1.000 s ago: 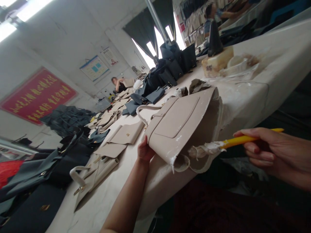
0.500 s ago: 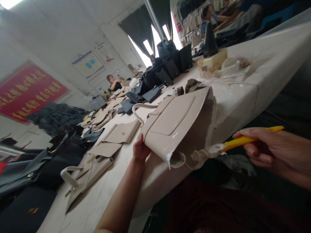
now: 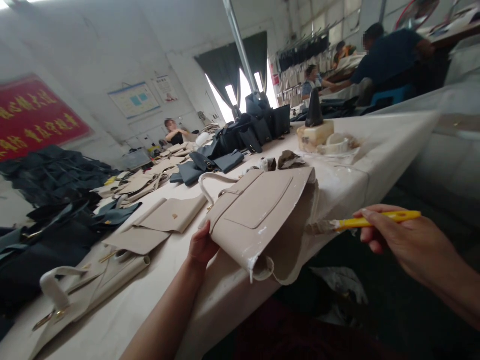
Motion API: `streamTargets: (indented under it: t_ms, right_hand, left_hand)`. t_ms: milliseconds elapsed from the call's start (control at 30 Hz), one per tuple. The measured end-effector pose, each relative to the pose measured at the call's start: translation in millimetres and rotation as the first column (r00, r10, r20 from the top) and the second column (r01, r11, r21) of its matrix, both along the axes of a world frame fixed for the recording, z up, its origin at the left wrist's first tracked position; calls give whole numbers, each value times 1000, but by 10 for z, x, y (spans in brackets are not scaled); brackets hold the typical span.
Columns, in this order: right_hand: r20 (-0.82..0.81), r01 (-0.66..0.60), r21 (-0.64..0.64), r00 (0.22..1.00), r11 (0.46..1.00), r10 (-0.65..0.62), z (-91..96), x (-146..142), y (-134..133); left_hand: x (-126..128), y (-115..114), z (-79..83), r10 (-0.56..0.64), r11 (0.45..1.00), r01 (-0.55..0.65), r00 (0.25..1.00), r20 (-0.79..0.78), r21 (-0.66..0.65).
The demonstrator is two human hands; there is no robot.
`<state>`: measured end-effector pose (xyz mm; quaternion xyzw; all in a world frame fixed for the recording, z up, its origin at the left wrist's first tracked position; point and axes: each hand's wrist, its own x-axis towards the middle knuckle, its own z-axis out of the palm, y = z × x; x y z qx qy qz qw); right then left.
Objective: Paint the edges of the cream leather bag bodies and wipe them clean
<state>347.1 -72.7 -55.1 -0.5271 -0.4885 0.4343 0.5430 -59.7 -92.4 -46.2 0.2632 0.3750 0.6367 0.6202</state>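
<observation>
A beige handbag [image 3: 258, 210] lies at the table's front edge, its open side facing right and white glue smeared along the edges. My left hand [image 3: 202, 245] grips the bag's near left part, thumb on top and the other fingers hidden beneath. In my right hand [image 3: 390, 230] is a yellow-handled paintbrush [image 3: 350, 222], held between thumb and fingers. Its glue-coated bristles meet the far side panel at the bag's open side. The bag's carrying handle [image 3: 206, 187] stands up on the left.
Beige bag pieces [image 3: 161, 220] and another handled bag [image 3: 93, 290] lie on the left of the white table [image 3: 157, 300]. Dark bags [image 3: 255, 122] stand farther back. A glue-stained container [image 3: 315, 135] sits beyond the handbag. Several people work in the background.
The brush has moved up along the bag's open side, from the lower corner to farther up the far panel. The camera view has turned toward the right.
</observation>
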Motion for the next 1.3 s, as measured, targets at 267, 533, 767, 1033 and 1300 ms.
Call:
streamTargets:
  t_ms: [267, 533, 767, 1033, 1300]
  right_hand:
    - [-43, -39, -24, 998, 999, 37, 24, -37, -40]
    - [-129, 100, -32, 986, 995, -103, 149, -4, 357]
    - [-116, 128, 14, 985, 992, -126, 283, 78, 525]
    - [-37, 153, -34, 987, 988, -154, 343, 11, 810]
    - [-38, 275, 96, 961, 957, -272, 785, 423, 1209]
  left_hand:
    - [-42, -2, -28, -80, 997, 78, 995, 59, 28]
    - [11, -14, 37, -76, 996, 73, 996, 53, 49]
    - [15, -22, 44, -66, 997, 63, 995, 76, 39]
    - [31, -27, 62, -44, 999, 45, 995, 94, -2]
    - [40, -26, 69, -39, 999, 41, 996, 80, -20]
